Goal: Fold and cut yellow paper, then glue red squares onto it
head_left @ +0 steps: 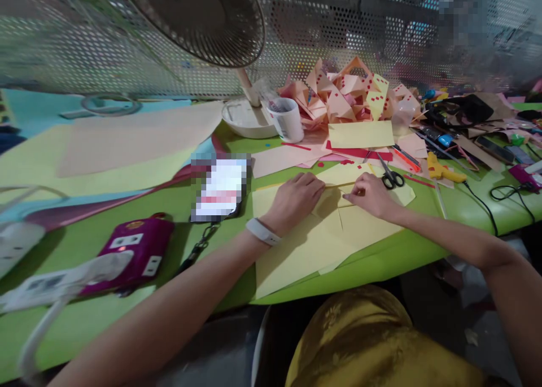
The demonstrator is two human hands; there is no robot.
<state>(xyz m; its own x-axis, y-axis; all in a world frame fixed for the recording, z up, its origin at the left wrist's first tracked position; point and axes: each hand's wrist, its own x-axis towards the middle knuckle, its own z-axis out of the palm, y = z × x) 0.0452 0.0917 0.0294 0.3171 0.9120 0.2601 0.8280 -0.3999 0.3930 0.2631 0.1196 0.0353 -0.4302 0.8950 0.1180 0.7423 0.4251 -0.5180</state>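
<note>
Pale yellow paper sheets (292, 251) lie in front of me on the green tabletop. My left hand (298, 200), with a white band at the wrist, is closed, its bent fingers at a narrow folded yellow paper piece (339, 181) on the sheets. At that piece's right part, my right hand (370, 198) pinches with thumb and fingertips; the exact grip is partly hidden. Black-handled scissors (393, 179) rest just beyond my right hand. Small red paper bits (347, 162) are scattered behind the folded piece.
Folded peach paper pieces (339, 93) pile up behind, beside a white cup (288, 121) and a fan (195, 20). A yellow glue gun (444, 169) with its cord lies right. On the left are a phone (222, 186), a purple power box (131, 246) and large paper sheets (127, 138).
</note>
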